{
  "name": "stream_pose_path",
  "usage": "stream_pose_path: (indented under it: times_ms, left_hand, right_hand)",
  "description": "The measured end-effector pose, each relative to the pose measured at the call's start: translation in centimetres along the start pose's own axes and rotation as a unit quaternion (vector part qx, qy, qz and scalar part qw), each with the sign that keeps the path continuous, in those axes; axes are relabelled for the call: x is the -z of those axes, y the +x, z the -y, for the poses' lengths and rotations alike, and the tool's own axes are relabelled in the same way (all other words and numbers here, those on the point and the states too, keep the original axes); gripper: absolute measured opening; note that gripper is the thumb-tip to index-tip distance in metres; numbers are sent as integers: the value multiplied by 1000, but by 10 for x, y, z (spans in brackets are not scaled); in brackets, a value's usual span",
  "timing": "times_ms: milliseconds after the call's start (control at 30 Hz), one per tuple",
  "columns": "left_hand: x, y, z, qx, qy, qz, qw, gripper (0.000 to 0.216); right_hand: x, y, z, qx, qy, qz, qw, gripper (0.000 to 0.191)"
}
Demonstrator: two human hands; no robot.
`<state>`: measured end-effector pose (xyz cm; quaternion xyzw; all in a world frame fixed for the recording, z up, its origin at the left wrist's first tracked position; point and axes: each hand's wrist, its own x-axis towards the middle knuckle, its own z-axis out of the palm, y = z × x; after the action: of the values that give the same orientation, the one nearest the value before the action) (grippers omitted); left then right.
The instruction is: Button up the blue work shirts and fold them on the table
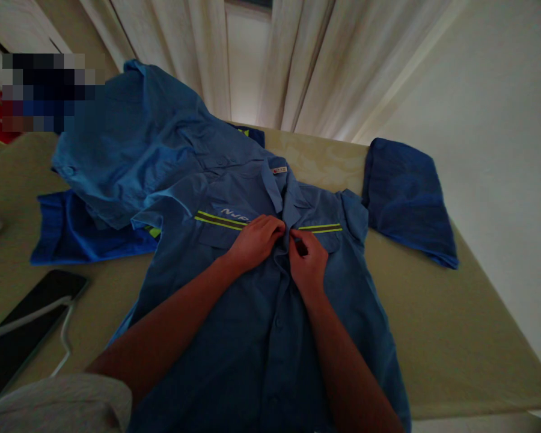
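A blue work shirt (pixel 243 337) with yellow-edged stripes across the chest lies face up on the table, its collar pointing away from me. My left hand (pixel 259 240) pinches the front placket just below the collar. Right beside it, my right hand (pixel 309 258) grips the other side of the same placket between thumb and fingers. Whether a button sits between the fingertips is hidden. Further down the placket a button (pixel 278 323) shows.
Another blue work garment (pixel 130 132) is heaped at the far left, over a brighter blue cloth (pixel 90 234). A folded dark blue garment (pixel 406 198) lies at the right near the wall. A phone (pixel 36 325) with a white cable rests at the left. Curtains (pixel 243 66) hang behind the table (pixel 469 337).
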<state>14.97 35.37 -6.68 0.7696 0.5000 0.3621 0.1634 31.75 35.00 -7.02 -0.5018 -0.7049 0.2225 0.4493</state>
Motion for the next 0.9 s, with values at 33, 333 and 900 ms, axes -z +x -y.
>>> stream_pose_path:
  times_ms: [33,333,900]
  left_hand:
    - [0,0,0,2,-4,-4,1000,9]
    - [1,-1,3,-2,-50,6,999,12]
    - [-2,-1,6,59,-67,5,996,15]
  right_hand:
    - [0,0,-1,7,1,4,1000,17]
    - [1,1,-2,10,-18,8,1000,14]
    - [-1,1,2,-9,-30,29,999,7]
